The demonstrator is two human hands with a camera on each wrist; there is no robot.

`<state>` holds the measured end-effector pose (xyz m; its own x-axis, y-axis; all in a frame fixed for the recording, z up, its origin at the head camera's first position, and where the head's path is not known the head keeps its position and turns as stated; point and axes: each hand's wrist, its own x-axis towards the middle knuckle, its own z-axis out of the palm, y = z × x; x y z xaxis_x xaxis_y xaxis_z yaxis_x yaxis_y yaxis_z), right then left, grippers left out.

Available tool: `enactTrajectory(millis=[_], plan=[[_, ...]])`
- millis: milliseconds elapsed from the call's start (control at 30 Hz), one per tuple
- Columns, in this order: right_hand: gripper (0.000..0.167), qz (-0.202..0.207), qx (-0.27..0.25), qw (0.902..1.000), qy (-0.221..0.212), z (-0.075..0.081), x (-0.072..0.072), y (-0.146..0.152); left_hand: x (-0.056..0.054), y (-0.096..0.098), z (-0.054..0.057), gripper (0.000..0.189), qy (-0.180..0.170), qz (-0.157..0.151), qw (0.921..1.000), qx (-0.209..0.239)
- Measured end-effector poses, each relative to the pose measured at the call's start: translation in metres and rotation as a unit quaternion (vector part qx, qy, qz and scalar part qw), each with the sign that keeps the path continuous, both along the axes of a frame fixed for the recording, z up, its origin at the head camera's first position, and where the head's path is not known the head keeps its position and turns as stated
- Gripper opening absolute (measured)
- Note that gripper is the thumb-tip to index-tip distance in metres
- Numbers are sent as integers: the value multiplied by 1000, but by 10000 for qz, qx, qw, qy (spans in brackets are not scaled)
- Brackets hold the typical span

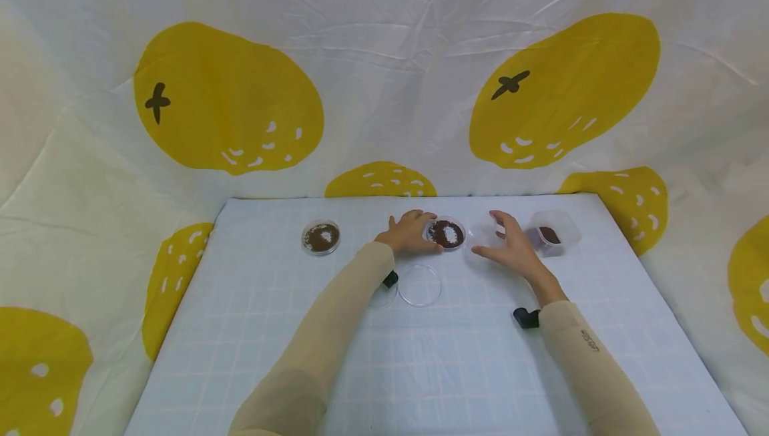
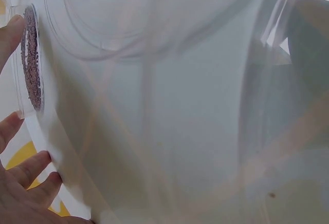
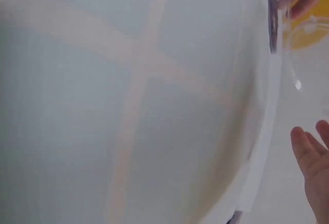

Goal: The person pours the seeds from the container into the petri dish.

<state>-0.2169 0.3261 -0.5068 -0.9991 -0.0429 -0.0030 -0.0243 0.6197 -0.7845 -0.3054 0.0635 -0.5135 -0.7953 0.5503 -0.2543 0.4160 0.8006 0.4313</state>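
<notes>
My left hand (image 1: pixel 410 232) holds a clear petri dish (image 1: pixel 446 234) by its opposite edges, thumb on the near side and a finger on the far side. Dark brown granules with a white patch fill the dish. The left wrist view shows the same dish side-on, with fingertips (image 2: pixel 14 124) at its rim. To the right, my right hand (image 1: pixel 515 246) hovers with fingers spread and nothing gripped. Beside its fingertips lies a clear, hard-to-see round plastic piece (image 1: pixel 478 241). A second petri dish (image 1: pixel 321 238) of brown granules and white bits sits left of my left hand.
Two clear round lids lie nearer me: one lid (image 1: pixel 420 286) in full sight, another (image 1: pixel 384 301) partly behind my left sleeve. Behind my right hand stands a translucent plastic tub (image 1: pixel 567 226) with brown material. A patterned cloth (image 1: pixel 384 109) hangs at the table's far edge.
</notes>
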Motion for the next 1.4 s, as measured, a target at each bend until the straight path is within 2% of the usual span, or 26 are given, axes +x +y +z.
enactTrajectory(millis=[467, 667, 900, 1133, 1400], plan=[[100, 172, -736, 9971, 127, -2, -9, -15, -3, 2, -5, 89, 8, 34, 10000, -23], [98, 207, -693, 9972, 184, 0, -11, -20, -2, 2, -4, 89, 26, 28, 10000, -35], [103, 214, -797, 9964, 213, 1, -12, -23, -1, 1, -3, 89, 55, 24, 10000, -78], [99, 210, -964, 9944, 371, -2, -16, -27, -1, 1, -2, 88, 89, 29, 9999, -106], [98, 374, -672, 9948, 672, -8, -19, -30, -3, 1, -5, 90, 33, -8, 9999, -112]])
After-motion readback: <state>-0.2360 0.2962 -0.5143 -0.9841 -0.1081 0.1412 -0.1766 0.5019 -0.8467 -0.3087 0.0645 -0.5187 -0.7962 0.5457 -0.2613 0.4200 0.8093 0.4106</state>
